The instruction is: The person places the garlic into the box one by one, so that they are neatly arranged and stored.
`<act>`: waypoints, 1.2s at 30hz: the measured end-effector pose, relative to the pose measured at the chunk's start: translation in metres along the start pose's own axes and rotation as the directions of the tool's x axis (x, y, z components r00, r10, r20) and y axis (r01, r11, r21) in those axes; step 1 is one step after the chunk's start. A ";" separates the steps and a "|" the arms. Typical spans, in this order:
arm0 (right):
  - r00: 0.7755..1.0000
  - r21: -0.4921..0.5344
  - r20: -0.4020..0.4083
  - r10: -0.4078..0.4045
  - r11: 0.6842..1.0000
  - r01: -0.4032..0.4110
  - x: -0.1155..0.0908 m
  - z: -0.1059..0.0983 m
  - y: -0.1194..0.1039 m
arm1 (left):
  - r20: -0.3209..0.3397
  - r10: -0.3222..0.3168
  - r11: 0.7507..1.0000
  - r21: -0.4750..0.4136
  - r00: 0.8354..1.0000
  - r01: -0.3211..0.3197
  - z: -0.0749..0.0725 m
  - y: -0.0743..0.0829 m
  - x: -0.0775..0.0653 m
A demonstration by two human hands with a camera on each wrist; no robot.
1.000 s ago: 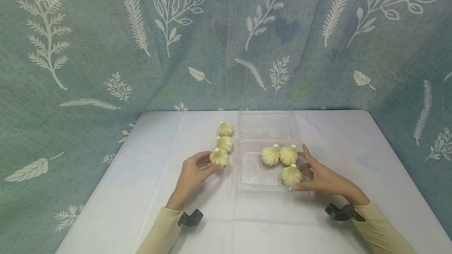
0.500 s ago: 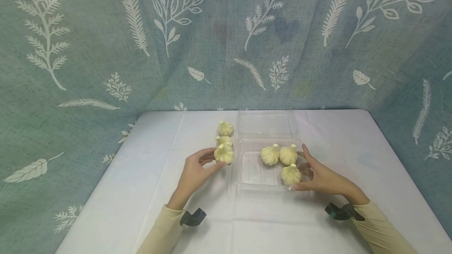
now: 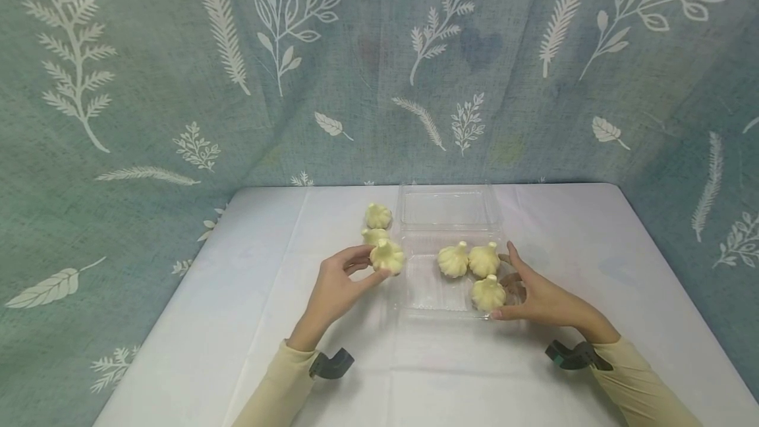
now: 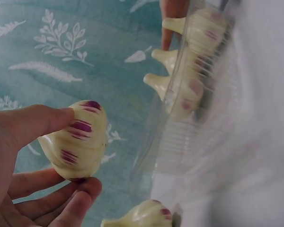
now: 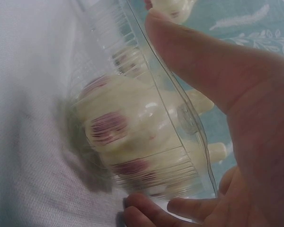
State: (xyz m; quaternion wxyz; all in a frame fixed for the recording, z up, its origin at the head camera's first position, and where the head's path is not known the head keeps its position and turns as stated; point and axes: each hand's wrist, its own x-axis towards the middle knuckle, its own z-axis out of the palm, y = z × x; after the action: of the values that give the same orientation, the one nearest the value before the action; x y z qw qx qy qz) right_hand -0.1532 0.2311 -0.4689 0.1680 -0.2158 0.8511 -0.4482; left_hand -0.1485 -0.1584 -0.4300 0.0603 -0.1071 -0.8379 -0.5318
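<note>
A pale garlic bulb [image 3: 388, 257] is pinched between the thumb and fingers of my left hand [image 3: 339, 287], raised beside the left edge of a clear plastic clamshell container [image 3: 428, 285]. Purple streaks mark the underside of this held bulb [image 4: 80, 142] in the left wrist view. Inside the container, three bulbs sit toward the right: a left one [image 3: 453, 260], a right one [image 3: 484, 259] and a front one [image 3: 489, 294]. My right hand [image 3: 545, 300] grips the container's right side, thumb at the front rim and fingers curled along the side wall.
Left of the container, two more garlic bulbs stand on the white-covered table [image 3: 462, 381]: a far one [image 3: 378, 216] and a nearer one [image 3: 373, 236], partly hidden by the held bulb. The container's lid [image 3: 447, 209] lies open behind its base. A leaf-patterned curtain [image 3: 356, 84] hangs behind.
My left hand has lifted the garlic bulb and carried it rightward to the container's left edge, covering part of a bulb behind. The right hand and container have stayed put.
</note>
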 end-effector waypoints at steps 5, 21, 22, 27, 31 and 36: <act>1.000 0.007 0.002 -0.004 1.000 0.004 0.000 0.000 -0.001 | 0.013 0.051 0.999 -0.017 0.999 -0.051 0.005 0.006 0.003; 1.000 0.000 0.005 -0.005 1.000 0.005 0.000 -0.001 -0.001 | 0.068 0.098 0.994 -0.043 0.993 -0.096 0.021 0.021 0.010; 1.000 0.001 0.005 -0.004 1.000 0.004 0.000 -0.001 -0.001 | 0.071 0.102 0.994 -0.047 0.992 -0.099 0.022 0.022 0.011; 1.000 0.002 0.003 -0.006 1.000 0.006 0.000 -0.001 -0.002 | 0.087 0.112 0.993 -0.055 0.990 -0.108 0.027 0.024 0.011; 1.000 -0.002 0.004 -0.005 1.000 0.005 0.000 -0.001 -0.003 | 0.096 0.116 0.992 -0.061 0.989 -0.111 0.032 0.025 0.012; 1.000 -0.010 0.008 0.004 1.000 -0.004 -0.001 -0.002 -0.004 | 0.117 0.117 0.992 -0.068 0.986 -0.110 0.040 0.027 0.012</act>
State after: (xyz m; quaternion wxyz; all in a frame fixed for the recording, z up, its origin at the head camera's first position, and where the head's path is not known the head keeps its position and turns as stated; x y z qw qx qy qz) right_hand -0.1525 0.2309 -0.4649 0.1712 -0.2169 0.8530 -0.4427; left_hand -0.1532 -0.1097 -0.4205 0.0364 -0.1884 -0.8158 -0.5456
